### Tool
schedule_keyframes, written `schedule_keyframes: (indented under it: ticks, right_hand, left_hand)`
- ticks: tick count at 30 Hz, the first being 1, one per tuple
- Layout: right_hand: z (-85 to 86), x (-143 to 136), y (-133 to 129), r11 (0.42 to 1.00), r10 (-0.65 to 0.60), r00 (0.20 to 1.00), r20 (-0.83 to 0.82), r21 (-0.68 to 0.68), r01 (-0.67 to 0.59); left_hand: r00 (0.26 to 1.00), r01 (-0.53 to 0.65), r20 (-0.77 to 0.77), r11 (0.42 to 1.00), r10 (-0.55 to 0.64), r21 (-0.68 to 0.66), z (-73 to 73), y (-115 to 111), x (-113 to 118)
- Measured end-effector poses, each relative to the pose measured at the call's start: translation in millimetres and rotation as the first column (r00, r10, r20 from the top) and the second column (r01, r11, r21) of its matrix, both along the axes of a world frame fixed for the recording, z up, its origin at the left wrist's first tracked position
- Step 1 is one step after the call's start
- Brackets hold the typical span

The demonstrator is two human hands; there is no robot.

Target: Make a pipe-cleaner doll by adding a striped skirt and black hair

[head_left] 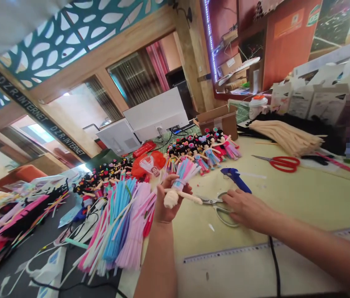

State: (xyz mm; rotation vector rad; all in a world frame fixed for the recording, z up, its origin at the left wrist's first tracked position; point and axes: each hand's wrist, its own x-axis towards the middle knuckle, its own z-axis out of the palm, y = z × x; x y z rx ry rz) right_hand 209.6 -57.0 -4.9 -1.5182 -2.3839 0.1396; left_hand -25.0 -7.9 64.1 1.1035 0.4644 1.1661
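My left hand (169, 207) holds a small doll (175, 192) made of fuzzy stems, its cream head toward me and its pink, blue and white strands pointing away. One cream arm of the doll reaches right, close to the scissors' blades. My right hand (243, 207) is closed at the handles of the metal scissors (224, 211), which lie on the yellow-green table top; part of the handles is hidden by the fingers. Just beyond that hand lies a blue glue gun (237, 179).
Red-handled scissors (283, 163) lie at the right, near cream stems (286, 134). Finished dolls (202, 151) stand at the back by a cardboard box (218, 122). Coloured stems (121, 227) are heaped at the left. A ruler (240, 249) crosses the front, with a black cable (274, 265).
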Motion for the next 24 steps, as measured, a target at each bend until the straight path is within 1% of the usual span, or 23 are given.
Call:
schedule_keyframes:
  ticks: [3, 7, 9, 10, 12, 13, 14, 15, 16, 17, 18, 19, 21, 22, 24]
  right_hand:
    - [-0.5, -2.9, 3.5, 0.999, -0.037, 0.991, 0.129, -0.008, 0.039]
    - [4.0, -4.8, 4.1, 0.996, -0.054, 0.986, 0.161, -0.063, 0.064]
    - [6.4, -3.7, 6.2, 0.99, -0.073, 0.991, 0.108, -0.116, 0.085]
    - [7.9, -2.3, 8.1, 0.982, -0.093, 0.994, 0.048, -0.161, 0.1]
    - [12.5, 1.6, 13.6, 0.943, -0.157, 0.976, -0.152, -0.318, 0.102]
    - [15.9, 3.6, 16.9, 0.904, -0.2, 0.937, -0.285, -0.423, 0.065]
    - [20.1, 5.0, 20.5, 0.853, -0.244, 0.872, -0.425, -0.522, -0.015]
    - [24.9, 5.8, 24.1, 0.797, -0.282, 0.781, -0.558, -0.589, -0.133]
    - [30.0, 5.6, 27.5, 0.745, -0.31, 0.673, -0.671, -0.612, -0.267]
    - [34.9, 4.7, 30.7, 0.703, -0.328, 0.563, -0.758, -0.594, -0.39]
    - [39.2, 3.0, 33.6, 0.673, -0.338, 0.468, -0.817, -0.557, -0.486]
    - [42.5, 0.9, 36.2, 0.655, -0.344, 0.397, -0.851, -0.521, -0.547]
    - [44.9, -3.3, 40.1, 0.648, -0.357, 0.324, -0.876, -0.482, -0.59]
    - [44.0, -4.6, 41.5, 0.658, -0.358, 0.3, -0.884, -0.467, -0.591]
    - [39.4, -5.3, 43.1, 0.702, -0.333, 0.258, -0.907, -0.421, -0.574]
  left_hand:
    - [0.998, 0.0, -0.055, 1.0, 0.0, -0.006, -1.5, 0.1, 1.1]
    - [0.994, -0.027, -0.102, 1.0, 0.026, -0.014, -8.3, 3.8, 4.1]
    - [0.995, -0.037, -0.096, 0.999, 0.035, -0.021, -12.8, 6.8, 2.4]
    - [0.994, -0.044, -0.096, 0.999, 0.042, -0.026, -14.9, 8.4, 0.5]
    - [0.993, -0.064, -0.103, 0.997, 0.06, -0.032, -18.5, 11.7, -4.8]
    - [0.992, -0.075, -0.107, 0.997, 0.071, -0.033, -19.9, 13.3, -7.7]
    - [0.991, -0.085, -0.111, 0.996, 0.081, -0.033, -21.1, 14.7, -10.5]
    - [0.989, -0.097, -0.111, 0.995, 0.093, -0.033, -22.1, 16.0, -13.1]
    - [0.988, -0.111, -0.112, 0.993, 0.106, -0.036, -23.1, 17.1, -15.1]
    - [0.987, -0.122, -0.113, 0.992, 0.117, -0.041, -23.9, 18.0, -16.7]
    - [0.986, -0.13, -0.116, 0.99, 0.124, -0.046, -24.8, 18.8, -17.6]
    - [0.985, -0.134, -0.116, 0.99, 0.128, -0.05, -25.6, 19.4, -18.1]
    - [0.987, -0.138, -0.096, 0.989, 0.132, -0.059, -27.2, 20.4, -17.5]
    - [0.988, -0.138, -0.079, 0.988, 0.132, -0.066, -28.1, 20.9, -16.6]
    - [0.99, -0.137, -0.041, 0.986, 0.134, -0.091, -29.9, 21.9, -14.3]
